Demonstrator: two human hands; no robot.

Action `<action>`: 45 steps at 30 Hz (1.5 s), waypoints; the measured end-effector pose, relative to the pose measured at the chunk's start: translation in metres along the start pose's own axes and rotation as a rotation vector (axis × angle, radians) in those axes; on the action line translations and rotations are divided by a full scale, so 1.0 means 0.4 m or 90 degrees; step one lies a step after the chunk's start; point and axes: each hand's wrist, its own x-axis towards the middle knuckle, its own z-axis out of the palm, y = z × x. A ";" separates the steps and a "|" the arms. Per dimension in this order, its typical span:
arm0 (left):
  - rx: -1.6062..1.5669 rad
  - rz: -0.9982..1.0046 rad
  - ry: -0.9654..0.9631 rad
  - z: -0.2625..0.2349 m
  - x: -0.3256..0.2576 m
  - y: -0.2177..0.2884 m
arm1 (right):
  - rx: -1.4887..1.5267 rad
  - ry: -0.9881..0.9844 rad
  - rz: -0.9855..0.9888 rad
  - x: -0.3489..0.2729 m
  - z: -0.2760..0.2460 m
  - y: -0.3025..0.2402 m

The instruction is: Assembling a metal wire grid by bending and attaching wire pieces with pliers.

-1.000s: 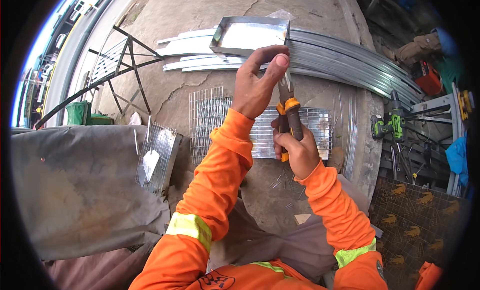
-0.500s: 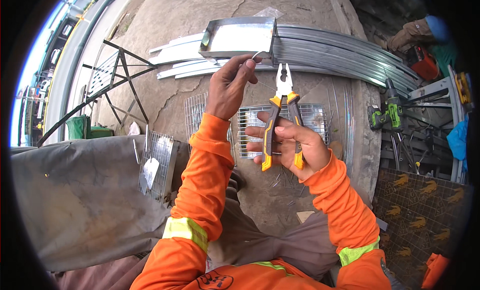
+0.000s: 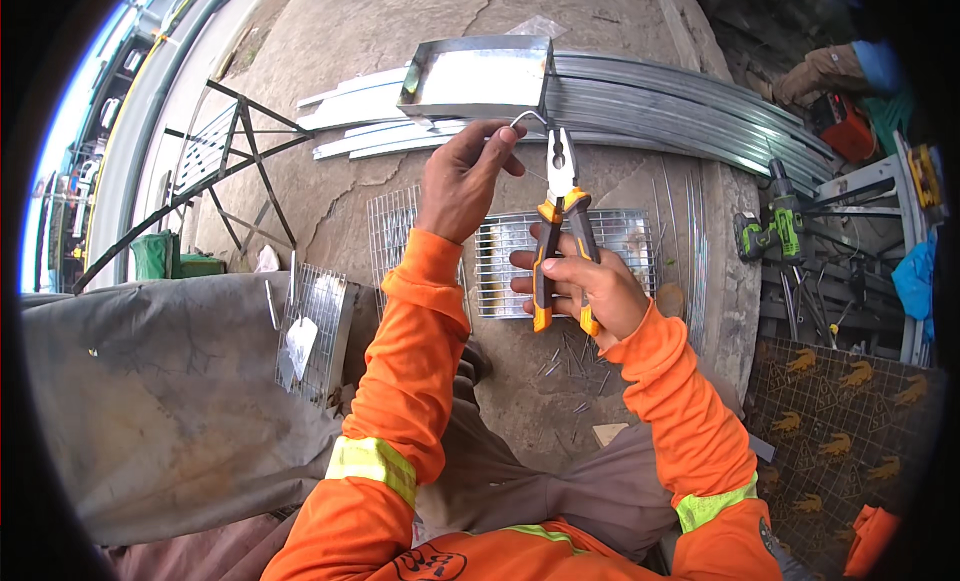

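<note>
Pinched between the thumb and fingers of my left hand (image 3: 462,179) is a short bent metal wire (image 3: 530,115), its curved end pointing up and right. My right hand (image 3: 598,291) is wrapped around the orange-and-black handles of a pair of pliers (image 3: 566,231). The jaws point away from me and look nearly closed, close to the wire's right end; whether they grip it I cannot tell. Just beyond both hands, a shallow sheet-metal box (image 3: 478,76) rests on the metal channels. Below the pliers lies a wire mesh panel (image 3: 500,271) on the ground.
Long silvery metal channels (image 3: 680,106) stretch across the ground ahead. A green cordless drill (image 3: 788,221) stands at the right near a patterned board (image 3: 830,431). To the left are a black metal frame (image 3: 250,161), a grey tarp (image 3: 170,401) and another mesh piece (image 3: 318,321). Someone's boot (image 3: 820,69) shows far right.
The plier handles have come closer together and the jaws have narrowed. The pliers have shifted slightly left, nearer the wire, whose bent end now shows more.
</note>
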 end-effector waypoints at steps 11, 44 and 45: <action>0.029 -0.017 -0.010 -0.004 0.004 -0.019 | -0.017 0.001 -0.002 0.004 0.004 0.002; 0.070 -0.031 -0.027 -0.003 -0.007 0.009 | -0.039 -0.005 -0.005 0.006 0.002 -0.008; 0.067 -0.034 -0.026 -0.004 -0.008 0.010 | -0.043 -0.003 -0.005 0.005 0.004 -0.009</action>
